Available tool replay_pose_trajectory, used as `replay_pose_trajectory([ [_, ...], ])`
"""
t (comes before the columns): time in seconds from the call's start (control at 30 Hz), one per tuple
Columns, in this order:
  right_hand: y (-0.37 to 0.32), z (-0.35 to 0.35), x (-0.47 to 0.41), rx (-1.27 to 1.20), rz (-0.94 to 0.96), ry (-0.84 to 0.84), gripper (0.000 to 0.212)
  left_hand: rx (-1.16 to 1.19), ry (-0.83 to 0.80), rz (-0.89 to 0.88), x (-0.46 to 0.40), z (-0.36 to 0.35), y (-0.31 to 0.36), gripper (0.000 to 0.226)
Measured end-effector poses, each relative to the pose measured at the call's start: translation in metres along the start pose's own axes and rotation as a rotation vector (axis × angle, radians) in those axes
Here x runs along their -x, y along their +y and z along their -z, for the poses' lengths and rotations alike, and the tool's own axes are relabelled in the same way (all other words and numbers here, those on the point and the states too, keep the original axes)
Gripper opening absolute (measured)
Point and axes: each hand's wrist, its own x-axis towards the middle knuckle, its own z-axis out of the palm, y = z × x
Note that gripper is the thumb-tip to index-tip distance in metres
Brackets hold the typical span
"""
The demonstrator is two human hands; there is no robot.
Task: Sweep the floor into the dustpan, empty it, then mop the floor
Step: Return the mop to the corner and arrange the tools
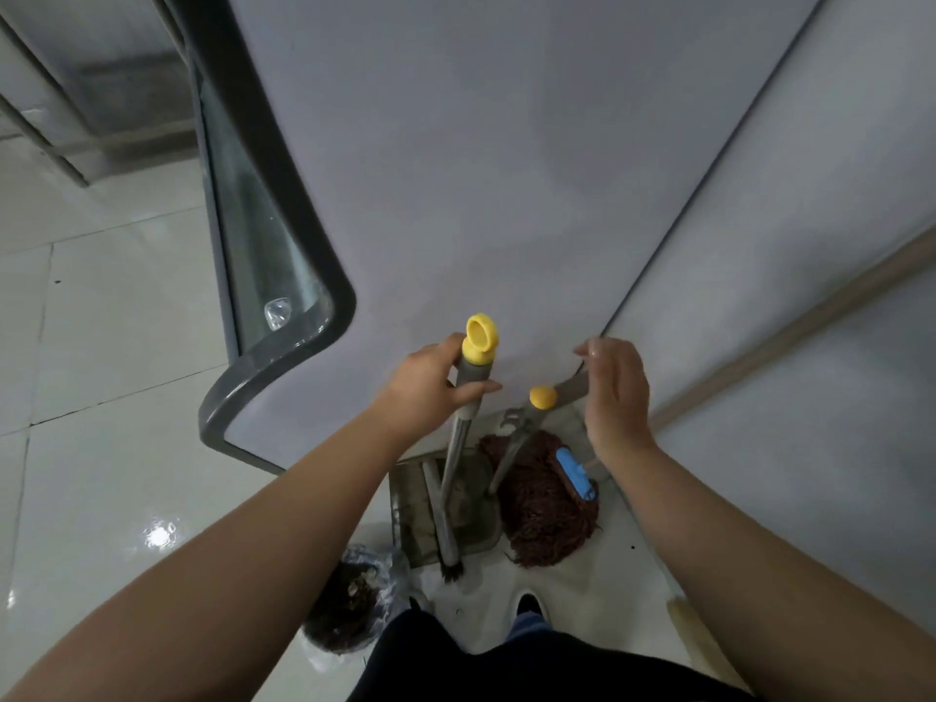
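My left hand grips the grey grip of a broom handle just under its yellow cap. The broom stands upright, with its dark bristles at the front edge of a grey dustpan on the floor. A second handle with a yellow ball end rises from the dustpan. My right hand is beside its grey grip with the fingers fairly straight; the grip's end is hidden behind the palm. A red-brown string mop with a blue clamp lies next to the dustpan, its wooden handle leaning against the wall.
A dark plastic bag full of sweepings sits on the glossy tiled floor by my shoe. A white wall panel stands directly ahead. A dark grey curved frame with glass juts out at the left.
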Motion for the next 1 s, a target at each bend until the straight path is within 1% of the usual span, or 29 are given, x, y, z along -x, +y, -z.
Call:
replay_pose_trajectory([
  [0.03, 0.003, 0.003, 0.010, 0.029, -0.023, 0.049, 0.057, -0.002, -0.016, -0.010, 0.000, 0.000, 0.004, 0.040],
  [0.07, 0.006, 0.004, 0.019, 0.045, -0.099, 0.050, 0.056, -0.007, -0.031, -0.018, 0.000, 0.000, 0.007, 0.038],
  [0.1, 0.007, 0.001, 0.026, 0.029, -0.232, 0.024, 0.054, -0.014, -0.040, -0.022, 0.000, 0.000, 0.011, 0.038],
  [0.17, 0.004, -0.010, 0.026, -0.093, -0.542, -0.029, 0.054, -0.021, -0.048, -0.012, 0.001, 0.000, 0.015, 0.039],
  [0.23, -0.004, -0.020, 0.010, -0.211, -0.663, -0.125, 0.062, -0.013, -0.055, 0.011, 0.001, 0.002, 0.017, 0.040],
  [0.27, -0.007, -0.023, 0.000, -0.263, -0.712, -0.184, 0.061, -0.017, -0.057, 0.022, 0.002, 0.003, 0.018, 0.041],
  [0.33, -0.010, -0.029, -0.014, -0.379, -0.834, -0.306, 0.048, -0.030, -0.051, 0.044, 0.002, 0.007, 0.017, 0.043],
  [0.37, -0.009, -0.033, -0.018, -0.411, -0.856, -0.352, 0.043, -0.030, -0.044, 0.054, 0.002, 0.009, 0.016, 0.043],
  [0.47, -0.006, -0.042, -0.024, -0.457, -0.839, -0.436, 0.033, -0.003, -0.016, 0.082, 0.002, 0.014, 0.016, 0.041],
  [0.57, -0.008, -0.049, -0.027, -0.439, -0.786, -0.515, 0.029, 0.020, 0.049, 0.102, -0.001, 0.018, 0.017, 0.041],
  [0.67, -0.009, -0.054, -0.026, -0.404, -0.745, -0.524, 0.025, 0.039, 0.077, 0.089, -0.006, 0.023, 0.022, 0.042],
  [0.77, -0.011, -0.055, -0.024, -0.424, -0.722, -0.496, 0.034, 0.013, 0.052, 0.058, -0.007, 0.027, 0.025, 0.037],
  [0.87, -0.008, -0.053, -0.021, -0.508, -0.717, -0.446, 0.042, 0.027, 0.041, 0.062, -0.005, 0.030, 0.027, 0.035],
  [0.9, -0.005, -0.053, -0.016, -0.512, -0.679, -0.453, 0.045, 0.042, 0.049, 0.059, -0.003, 0.031, 0.029, 0.035],
  [1.0, 0.005, -0.053, 0.006, -0.419, -0.491, -0.554, 0.053, 0.088, 0.088, 0.013, 0.000, 0.037, 0.039, 0.039],
])
